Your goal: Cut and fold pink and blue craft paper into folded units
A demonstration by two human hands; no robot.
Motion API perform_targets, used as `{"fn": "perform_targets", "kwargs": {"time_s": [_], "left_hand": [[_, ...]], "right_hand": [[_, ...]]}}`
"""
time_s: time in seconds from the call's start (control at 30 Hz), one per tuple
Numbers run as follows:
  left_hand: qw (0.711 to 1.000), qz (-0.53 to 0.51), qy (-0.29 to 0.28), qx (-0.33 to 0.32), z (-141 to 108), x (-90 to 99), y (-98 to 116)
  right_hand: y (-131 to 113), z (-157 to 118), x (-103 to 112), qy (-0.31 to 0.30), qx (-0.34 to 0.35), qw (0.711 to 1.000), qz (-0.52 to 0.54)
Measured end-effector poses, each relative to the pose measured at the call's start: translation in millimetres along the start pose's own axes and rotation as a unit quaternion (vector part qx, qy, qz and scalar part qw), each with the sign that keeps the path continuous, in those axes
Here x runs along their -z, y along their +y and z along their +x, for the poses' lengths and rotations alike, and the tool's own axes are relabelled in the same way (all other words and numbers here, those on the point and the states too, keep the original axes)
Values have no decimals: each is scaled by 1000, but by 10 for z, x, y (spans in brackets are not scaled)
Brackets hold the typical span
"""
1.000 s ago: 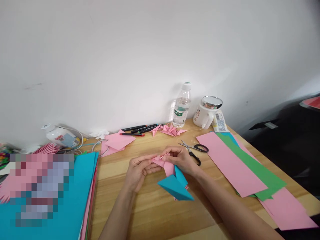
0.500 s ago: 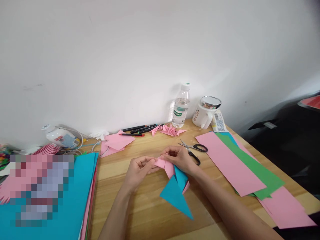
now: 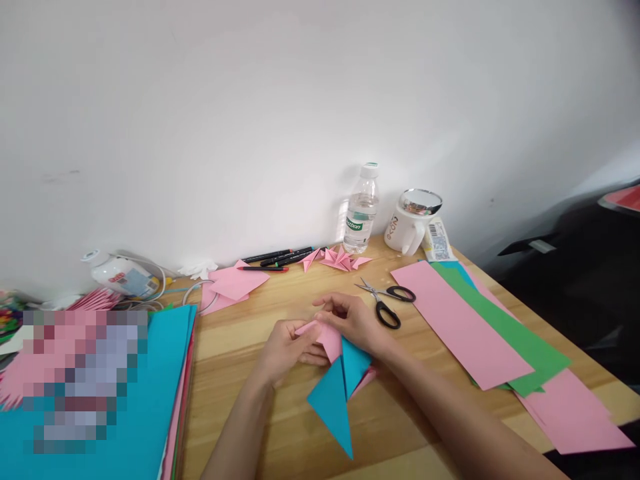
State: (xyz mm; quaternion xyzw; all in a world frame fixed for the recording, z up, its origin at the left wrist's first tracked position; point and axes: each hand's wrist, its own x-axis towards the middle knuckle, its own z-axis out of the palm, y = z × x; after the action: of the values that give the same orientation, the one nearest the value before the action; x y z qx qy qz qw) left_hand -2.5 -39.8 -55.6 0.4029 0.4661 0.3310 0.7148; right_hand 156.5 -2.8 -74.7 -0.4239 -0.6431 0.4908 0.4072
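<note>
Above the wooden table, both hands hold one piece of folded origami paper made of pink [image 3: 330,341] and blue parts. My left hand [image 3: 286,348] is closed on its pink left corner, thumb on top and fingers underneath. Across the pink top edge, my right hand [image 3: 349,319] pinches with thumb and fingers. A blue pointed flap [image 3: 336,407] hangs down toward me, with a second blue panel beside it under the right wrist. A pair of scissors [image 3: 387,303] with black handles lies partly open just right of the right hand.
Pink and green paper strips [image 3: 465,327] lie on the right. A water bottle [image 3: 361,210] and a white mug [image 3: 411,223] stand by the wall. Pens [image 3: 280,257], pink folded pieces [image 3: 337,259] and pink sheets [image 3: 235,283] lie at the back. Blue sheets [image 3: 155,373] are stacked left.
The folded paper has turned and shifted slightly left, its blue flap now pointing more straight down. My left hand has moved a little, and my right hand has shifted left, away from the scissors.
</note>
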Motion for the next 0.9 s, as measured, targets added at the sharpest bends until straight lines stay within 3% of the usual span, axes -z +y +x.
{"fn": "perform_targets", "kwargs": {"time_s": [0.2, 0.43, 0.53, 0.73, 0.9], "left_hand": [[998, -40, 51, 19, 18, -9, 11], [986, -113, 117, -43, 59, 133, 48], [990, -97, 77, -61, 28, 153, 60], [991, 14, -107, -82, -129, 288, 172], [987, 10, -97, -130, -175, 377, 203]], "right_hand": [[-31, 34, 75, 15, 2, 1000, 18], [-13, 9, 290, -161, -49, 985, 46], [-22, 10, 286, -153, -70, 984, 57], [-127, -20, 271, -141, -61, 988, 29], [-175, -75, 233, -179, -33, 983, -5]]}}
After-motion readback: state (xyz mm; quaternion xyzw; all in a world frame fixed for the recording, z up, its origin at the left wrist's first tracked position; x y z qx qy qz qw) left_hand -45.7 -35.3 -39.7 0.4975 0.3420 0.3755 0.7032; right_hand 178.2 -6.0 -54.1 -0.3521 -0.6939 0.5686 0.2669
